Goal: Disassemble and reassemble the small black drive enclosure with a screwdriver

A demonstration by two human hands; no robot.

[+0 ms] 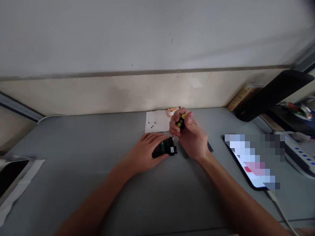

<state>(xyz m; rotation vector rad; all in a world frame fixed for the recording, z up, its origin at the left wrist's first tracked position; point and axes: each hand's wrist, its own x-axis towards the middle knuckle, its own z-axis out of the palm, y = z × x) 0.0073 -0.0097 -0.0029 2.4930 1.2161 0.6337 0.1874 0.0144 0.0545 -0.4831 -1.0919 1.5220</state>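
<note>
My left hand is wrapped around a small black device with an exposed green circuit board and a white label, pressing it against the desk. Above and to the right, my right hand grips a black-and-yellow screwdriver by its handle. The shaft is mostly hidden, and I cannot tell whether its tip touches the device. Behind my hands lies a white sheet of paper with several tiny black screws on it. A dark flat piece shows partly from under my right wrist.
An orange-and-white cartoon item lies at the back of the sheet. To the right are a phone with a cable, a power strip, a black cylinder and a book. A dark tablet-like object lies left.
</note>
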